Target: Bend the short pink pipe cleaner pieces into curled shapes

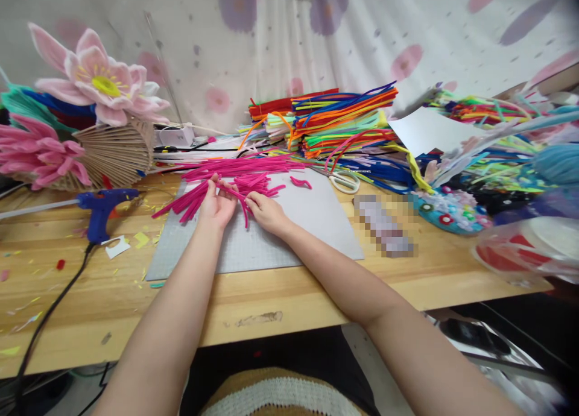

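Note:
Over the grey cutting mat (289,241), my left hand (219,202) is palm up, its fingers closed on a magenta pipe cleaner (236,193). My right hand (265,211) pinches the same pipe cleaner farther right, near a part that hangs down between the hands. Under and behind my hands lies a loose pile of magenta pipe cleaners (190,200), with longer ones (239,166) along the mat's back edge. A short bent magenta piece (301,182) rests alone on the mat, right of the pile.
A blue glue gun (102,211) with its black cord lies left, near pink fabric-like flowers (102,81) and paper scraps. Scissors (344,182) lie at the mat's back right. Coloured pipe cleaner bundles (344,123) are stacked behind; a flower-decorated blue item (452,211) stands right.

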Motion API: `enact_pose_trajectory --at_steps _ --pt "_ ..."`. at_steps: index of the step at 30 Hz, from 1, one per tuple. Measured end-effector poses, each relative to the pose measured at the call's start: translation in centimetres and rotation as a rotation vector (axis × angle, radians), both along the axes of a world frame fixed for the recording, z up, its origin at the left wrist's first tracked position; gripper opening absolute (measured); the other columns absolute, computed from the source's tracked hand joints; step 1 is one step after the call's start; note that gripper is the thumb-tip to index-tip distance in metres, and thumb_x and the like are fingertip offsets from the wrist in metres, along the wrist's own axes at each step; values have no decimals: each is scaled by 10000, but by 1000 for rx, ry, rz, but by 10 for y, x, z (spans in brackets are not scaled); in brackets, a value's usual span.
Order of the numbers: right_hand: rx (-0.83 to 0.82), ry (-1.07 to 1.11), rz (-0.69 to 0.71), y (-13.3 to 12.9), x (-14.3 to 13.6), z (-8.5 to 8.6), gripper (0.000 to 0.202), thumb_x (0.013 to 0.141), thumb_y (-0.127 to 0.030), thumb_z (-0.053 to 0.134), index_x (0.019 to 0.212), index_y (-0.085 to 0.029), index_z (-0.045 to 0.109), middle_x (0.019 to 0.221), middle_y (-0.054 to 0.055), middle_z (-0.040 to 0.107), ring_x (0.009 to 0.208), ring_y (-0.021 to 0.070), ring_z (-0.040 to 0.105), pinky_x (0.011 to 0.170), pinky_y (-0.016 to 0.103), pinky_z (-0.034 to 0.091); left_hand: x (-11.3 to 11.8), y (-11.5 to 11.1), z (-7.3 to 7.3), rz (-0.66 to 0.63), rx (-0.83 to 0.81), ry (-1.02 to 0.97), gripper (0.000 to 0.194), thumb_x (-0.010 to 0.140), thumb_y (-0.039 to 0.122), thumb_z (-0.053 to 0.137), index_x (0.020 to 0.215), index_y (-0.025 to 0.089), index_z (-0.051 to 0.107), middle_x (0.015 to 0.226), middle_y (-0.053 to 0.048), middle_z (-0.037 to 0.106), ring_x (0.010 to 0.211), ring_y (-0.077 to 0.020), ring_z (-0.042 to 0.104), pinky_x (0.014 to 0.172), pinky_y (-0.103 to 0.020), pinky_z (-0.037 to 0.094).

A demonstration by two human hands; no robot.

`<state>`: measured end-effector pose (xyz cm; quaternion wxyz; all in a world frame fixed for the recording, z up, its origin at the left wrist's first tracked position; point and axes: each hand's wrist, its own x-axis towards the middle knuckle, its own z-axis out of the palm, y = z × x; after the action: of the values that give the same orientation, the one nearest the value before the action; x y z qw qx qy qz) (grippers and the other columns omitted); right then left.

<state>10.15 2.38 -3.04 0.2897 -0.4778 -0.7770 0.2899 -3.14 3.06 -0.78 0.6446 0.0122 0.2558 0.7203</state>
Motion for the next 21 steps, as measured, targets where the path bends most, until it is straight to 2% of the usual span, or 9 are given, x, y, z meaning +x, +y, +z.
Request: enact_pose_trajectory --at_steps 3,7,9,12,15,18,21 --pt "126 -127 -83 0 3 5 253 909 -311 370 874 -197 594 923 41 646 882 160 547 778 276 375 1 -1 -2 8 -3 9 273 915 295 394 785 168 598 559 50 531 523 -48 528 672 -219 466" --pt "245 -248 -49 -2 6 9 302 920 -318 347 877 -179 612 929 74 646 903 177 531 814 291 353 1 0 -2 6 53 10 311 927 303 356 815 152 603 472 67 437 431 -39 436 540 -167 413" --pt "254 -269 -42 -3 5 10 303 920 -327 338 902 -183 604 934 74 644 903 180 534 781 282 355 1 0 -2 -8 85 -14 366 945 285 293 815 130 597 482 54 441 434 -41 428 526 -162 411" --pt "132 -229 -58 -5 3 10 286 913 -341 339 908 -203 589 852 38 643 796 156 546 677 248 346 3 0 -2 -1 87 -46 395 952 248 252 774 113 577 540 21 493 494 -44 481 565 -163 442" --pt "14 -93 -9 -4 0 6 305 894 -387 366 793 -188 575 702 -1 595 658 118 506 598 221 313 5 -1 0 15 86 -50 353 941 255 306 697 131 528 522 34 472 483 -35 479 550 -147 441" --pt "-95 118 155 -2 -4 0 351 863 -389 417 605 -163 492 554 -28 496 550 87 439 543 207 290 5 0 4 -38 37 -45 361 936 296 316 644 147 467 454 63 389 381 -22 381 406 -112 341" --pt "-269 342 279 -1 -4 3 337 840 -339 446 550 -168 436 440 -58 409 439 67 375 490 203 282 5 6 15 -105 -33 -16 370 940 285 307 613 159 427 395 80 294 305 -25 247 310 -121 217"
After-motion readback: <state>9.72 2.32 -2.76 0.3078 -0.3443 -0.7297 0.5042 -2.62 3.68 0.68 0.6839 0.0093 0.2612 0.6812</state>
